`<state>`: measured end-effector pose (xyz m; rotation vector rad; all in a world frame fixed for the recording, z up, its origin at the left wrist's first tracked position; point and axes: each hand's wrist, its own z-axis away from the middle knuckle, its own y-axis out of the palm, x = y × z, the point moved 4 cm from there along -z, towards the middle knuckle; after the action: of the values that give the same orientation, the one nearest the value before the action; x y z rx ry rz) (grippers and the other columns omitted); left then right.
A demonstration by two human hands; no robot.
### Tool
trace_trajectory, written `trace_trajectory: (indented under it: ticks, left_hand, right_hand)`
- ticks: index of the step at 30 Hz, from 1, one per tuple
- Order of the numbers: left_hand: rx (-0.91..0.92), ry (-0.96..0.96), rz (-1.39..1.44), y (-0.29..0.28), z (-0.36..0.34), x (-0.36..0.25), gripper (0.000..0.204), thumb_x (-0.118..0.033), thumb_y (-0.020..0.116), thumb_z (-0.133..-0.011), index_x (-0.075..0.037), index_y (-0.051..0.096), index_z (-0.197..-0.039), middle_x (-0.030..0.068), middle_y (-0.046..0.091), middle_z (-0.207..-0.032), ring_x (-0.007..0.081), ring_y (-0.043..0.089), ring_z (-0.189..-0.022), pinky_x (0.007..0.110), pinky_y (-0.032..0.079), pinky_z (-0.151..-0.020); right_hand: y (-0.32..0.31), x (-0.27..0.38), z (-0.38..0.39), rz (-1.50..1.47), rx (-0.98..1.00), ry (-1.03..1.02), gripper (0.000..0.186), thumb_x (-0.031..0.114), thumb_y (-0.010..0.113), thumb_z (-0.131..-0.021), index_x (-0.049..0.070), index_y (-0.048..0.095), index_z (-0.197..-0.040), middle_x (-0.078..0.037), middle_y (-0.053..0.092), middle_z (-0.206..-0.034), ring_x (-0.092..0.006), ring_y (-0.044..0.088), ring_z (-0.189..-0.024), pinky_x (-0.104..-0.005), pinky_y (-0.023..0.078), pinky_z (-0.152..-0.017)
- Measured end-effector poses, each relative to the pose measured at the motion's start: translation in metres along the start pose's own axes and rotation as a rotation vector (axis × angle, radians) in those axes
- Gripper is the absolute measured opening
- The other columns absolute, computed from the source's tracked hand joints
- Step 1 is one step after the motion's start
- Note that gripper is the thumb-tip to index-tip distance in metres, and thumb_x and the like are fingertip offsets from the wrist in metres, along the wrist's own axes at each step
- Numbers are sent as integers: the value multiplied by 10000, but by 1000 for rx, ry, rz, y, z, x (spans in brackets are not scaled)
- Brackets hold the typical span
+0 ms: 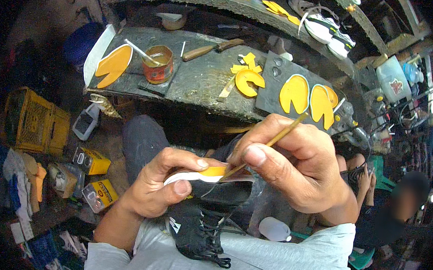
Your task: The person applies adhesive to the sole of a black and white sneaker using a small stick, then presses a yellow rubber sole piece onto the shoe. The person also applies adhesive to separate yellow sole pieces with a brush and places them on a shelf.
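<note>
A black lace-up shoe [189, 233] with a white sole [188, 178] rests against my body, its sole turned up and away from me. My left hand [158, 181] grips the sole edge, thumb and fingers on either side. A yellow piece [214, 171] lies along the underside of the sole, beneath a left fingertip. My right hand [294, 165] pinches a thin wooden stick [288, 131] between thumb and fingers. Its lower tip meets the seam where sole and black upper join. A thin pale line runs over the upper near that tip; I cannot tell if it is thread.
Across the bench [195, 83] lie yellow sole cutouts [294, 93], a red tin [158, 70] with a brush-like handle in it, and a wooden-handled knife [199, 52]. White shoes [329, 32] sit on the shelf behind. Another person [392, 207] sits at right; yellow cans [99, 195] stand at left.
</note>
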<state>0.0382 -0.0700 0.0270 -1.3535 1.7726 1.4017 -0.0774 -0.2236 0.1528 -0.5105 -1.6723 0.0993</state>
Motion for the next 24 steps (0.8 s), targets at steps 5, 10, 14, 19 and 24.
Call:
trace_trajectory:
  ticks: [5, 10, 14, 19, 24]
  left_hand:
    - [-90, -67, 30, -5, 6, 3, 312, -275, 614, -1024, -100, 517, -1263, 283, 621, -1310, 331, 626, -1219, 461, 474, -1057]
    - [-148, -73, 24, -7, 9, 5, 326, -321, 608, -1025, -103, 515, -1248, 296, 622, -1296, 345, 629, -1213, 469, 489, -1045]
    - [-166, -80, 40, -9, 11, 6, 340, -335, 619, -1017, -112, 510, -1250, 312, 615, -1294, 374, 627, -1213, 491, 500, -1035]
    - [-159, -70, 25, -11, 13, 6, 349, -342, 616, -1017, -123, 498, -1262, 332, 602, -1298, 405, 623, -1216, 524, 496, -1038]
    - [-184, -26, 65, -13, 18, 8, 372, -362, 614, -1014, -141, 456, -1267, 349, 602, -1276, 448, 627, -1189, 559, 524, -988]
  right_hand:
    - [0, -10, 6, -7, 17, 78, 210, 125, 594, -1024, -53, 698, -988, -127, 717, -913, -157, 700, -827, -281, 551, -729]
    - [3, -16, 8, -41, -36, -15, 231, 125, 579, -1031, -67, 704, -1000, -152, 723, -957, -183, 714, -872, -303, 576, -766]
    - [1, -21, 14, -67, -51, 30, 258, 136, 562, -1041, -81, 694, -996, -173, 733, -964, -205, 721, -882, -323, 589, -793]
    - [3, -29, 16, -155, -131, -39, 217, 155, 599, -1034, -41, 685, -999, -111, 696, -872, -158, 663, -733, -306, 527, -651]
    - [8, -37, 23, -286, -205, -21, 208, 170, 598, -1040, -17, 686, -1018, -78, 692, -861, -136, 667, -767, -288, 531, -684]
